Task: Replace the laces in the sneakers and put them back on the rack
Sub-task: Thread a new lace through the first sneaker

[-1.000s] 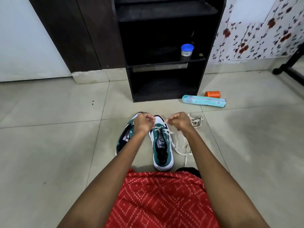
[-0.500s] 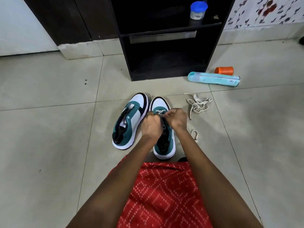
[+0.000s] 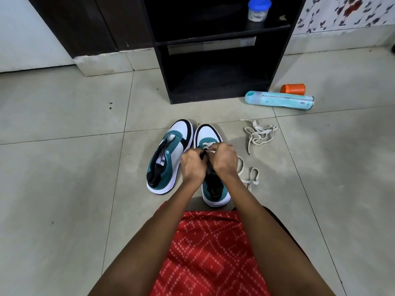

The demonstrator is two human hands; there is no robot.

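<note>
Two teal, white and black sneakers stand side by side on the tiled floor. The left sneaker [image 3: 165, 159] has no lace and leans slightly left. Over the right sneaker [image 3: 210, 135] my left hand [image 3: 193, 165] and my right hand [image 3: 224, 161] meet, both pinching a cream lace [image 3: 208, 146] at the eyelets near its toe. The lace's slack [image 3: 250, 176] trails out to the right of my right hand. A loose cream lace [image 3: 258, 133] lies in a heap on the floor further right. The black shoe rack [image 3: 215, 90] stands behind the sneakers.
A teal bottle [image 3: 280, 100] lies on the floor right of the rack, with an orange cup [image 3: 292, 89] behind it. A blue-lidded jar [image 3: 257, 9] sits on the rack's shelf. My red patterned garment [image 3: 205, 253] fills the near foreground.
My hands, apart and raised with the lace a second ago, have come together low over the right sneaker's eyelets. The camera has tilted down and closer.
</note>
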